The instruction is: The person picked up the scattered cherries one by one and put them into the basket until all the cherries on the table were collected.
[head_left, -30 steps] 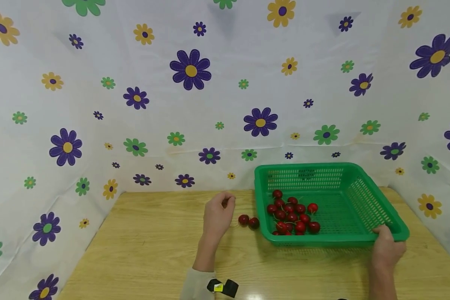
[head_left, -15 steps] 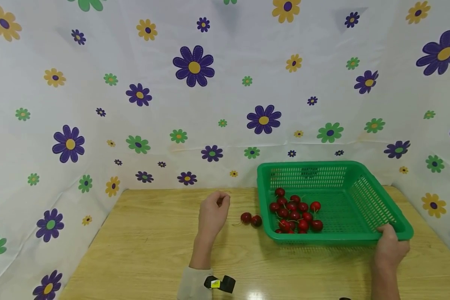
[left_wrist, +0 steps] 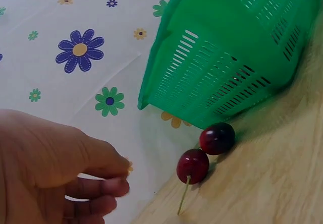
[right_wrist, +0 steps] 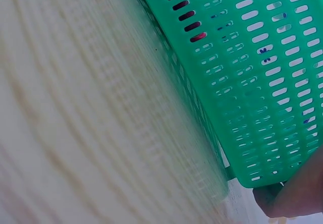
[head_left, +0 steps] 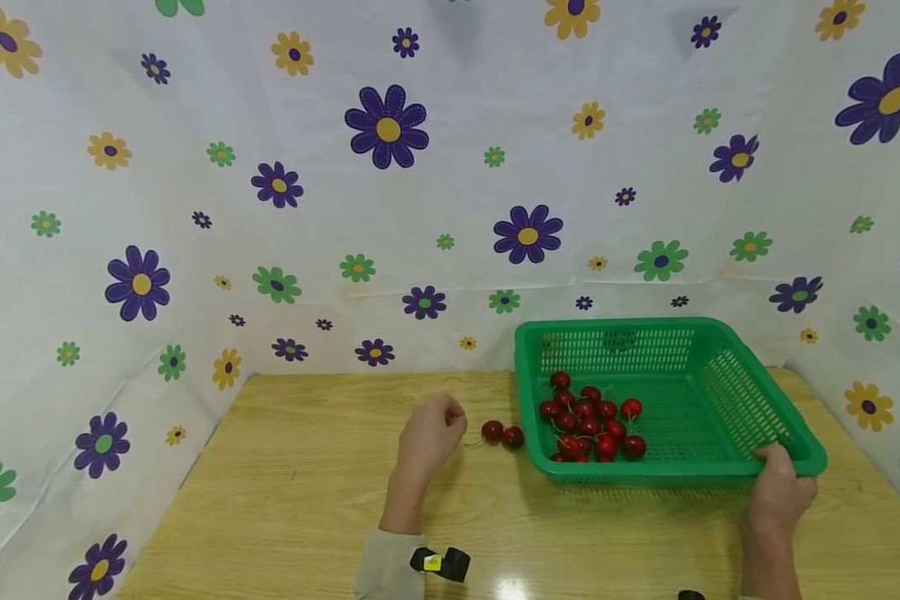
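Note:
Two dark red cherries lie side by side on the table, just outside the left end of a green plastic basket. One cherry has a thin stem pointing toward my left hand. My left hand is just left of the pair, apart from them; its fingers are loosely bent with nothing visible between them. My right hand grips the basket's near right corner, thumb over the rim and the other fingers hidden beneath. Several red cherries with stems are gathered in the left part of the basket.
The light wooden table extends left and in front of the basket. A white cloth printed with flowers rises behind and along both sides. A black strap with a small camera sits on the left wrist.
My left hand drew slightly left from the two cherries, then came back a little toward them. My right hand keeps its grip on the basket, and the cherries have not moved.

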A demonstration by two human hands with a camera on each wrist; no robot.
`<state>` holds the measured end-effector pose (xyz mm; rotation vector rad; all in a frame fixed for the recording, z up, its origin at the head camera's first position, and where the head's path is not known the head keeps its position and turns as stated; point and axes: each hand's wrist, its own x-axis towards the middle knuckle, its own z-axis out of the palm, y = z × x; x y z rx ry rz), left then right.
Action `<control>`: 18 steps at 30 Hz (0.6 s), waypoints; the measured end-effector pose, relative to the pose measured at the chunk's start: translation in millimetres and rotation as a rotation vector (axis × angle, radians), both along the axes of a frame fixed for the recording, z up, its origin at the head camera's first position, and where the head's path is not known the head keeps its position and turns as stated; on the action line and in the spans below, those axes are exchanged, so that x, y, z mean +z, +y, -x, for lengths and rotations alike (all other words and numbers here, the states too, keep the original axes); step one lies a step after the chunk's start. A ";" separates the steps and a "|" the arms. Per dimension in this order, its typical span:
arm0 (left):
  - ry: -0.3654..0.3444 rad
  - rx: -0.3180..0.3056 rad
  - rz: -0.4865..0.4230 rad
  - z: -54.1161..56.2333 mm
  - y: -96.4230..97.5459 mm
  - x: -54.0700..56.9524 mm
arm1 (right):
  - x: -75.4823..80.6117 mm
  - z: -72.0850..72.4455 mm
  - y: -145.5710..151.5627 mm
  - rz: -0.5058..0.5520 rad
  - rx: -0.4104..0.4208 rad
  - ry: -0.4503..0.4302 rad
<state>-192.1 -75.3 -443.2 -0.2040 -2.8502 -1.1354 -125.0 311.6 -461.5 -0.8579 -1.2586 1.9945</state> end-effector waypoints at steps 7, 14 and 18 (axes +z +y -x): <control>-0.140 -0.040 0.239 1.0 5.5 -12.2 | 0.5 1.1 0.7 0.000 0.002 0.016; -0.141 -0.059 0.287 1.4 9.3 -22.0 | -0.3 1.1 1.2 0.002 0.001 0.022; -0.094 -0.069 0.300 1.9 13.0 -28.0 | -1.0 0.7 0.4 -0.018 0.000 0.020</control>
